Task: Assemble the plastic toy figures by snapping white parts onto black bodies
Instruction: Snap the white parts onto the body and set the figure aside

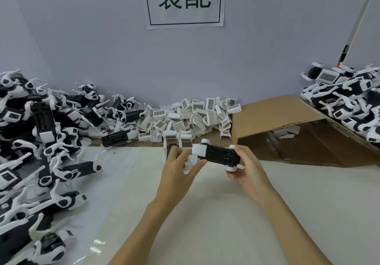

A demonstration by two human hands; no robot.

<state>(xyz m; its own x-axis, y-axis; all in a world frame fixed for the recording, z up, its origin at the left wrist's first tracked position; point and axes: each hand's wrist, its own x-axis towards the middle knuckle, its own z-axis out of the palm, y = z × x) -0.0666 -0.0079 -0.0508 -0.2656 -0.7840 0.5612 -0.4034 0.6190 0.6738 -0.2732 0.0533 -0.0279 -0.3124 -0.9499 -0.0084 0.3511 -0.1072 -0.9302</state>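
Observation:
A black toy body (221, 155) with white round joints and a white end block is held lengthwise above the table's middle. My right hand (247, 169) grips its right end, fingers curled under and thumb on top. My left hand (178, 165) pinches a white part (190, 163) at the body's left underside. Behind my left fingers stands another white piece (165, 150) with a dark inset on the table. A heap of loose white cover parts (185, 118) with printed grids lies against the back wall.
Black-and-white figures are piled at the left (37, 141) and on the right (349, 104). An open cardboard box (292, 133) lies on its side at the right. A pale sheet (205, 213) covers the table. A sign (185, 1) hangs on the wall.

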